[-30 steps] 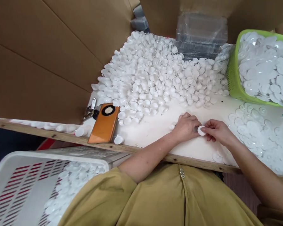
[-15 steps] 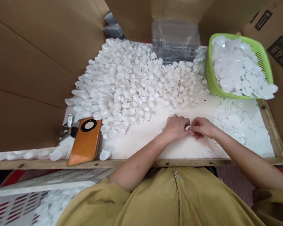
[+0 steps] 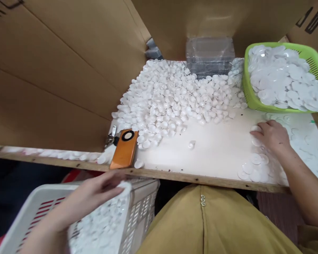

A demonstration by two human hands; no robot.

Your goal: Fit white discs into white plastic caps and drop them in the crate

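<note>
My left hand, smeared by motion, is over the white basket. A small white plastic piece shows between its thumb and fingers. On the right of the table my right hand pinches a thin white disc among other discs. More flat white discs lie loosely piled just below that hand. One small white cup-shaped piece rests alone mid-table. Behind it spreads a large heap of similar white cup-shaped pieces.
A green basket heaped with white discs stands at the back right. An orange phone lies near the wooden front edge, beside a metal clip. Cardboard walls enclose the table; a plastic-wrapped block stands at the back.
My hands were together at mid-table over a small white piece. My left hand has swung left and down over the white basket; my right hand has moved right to the discs. The view has shifted left.
</note>
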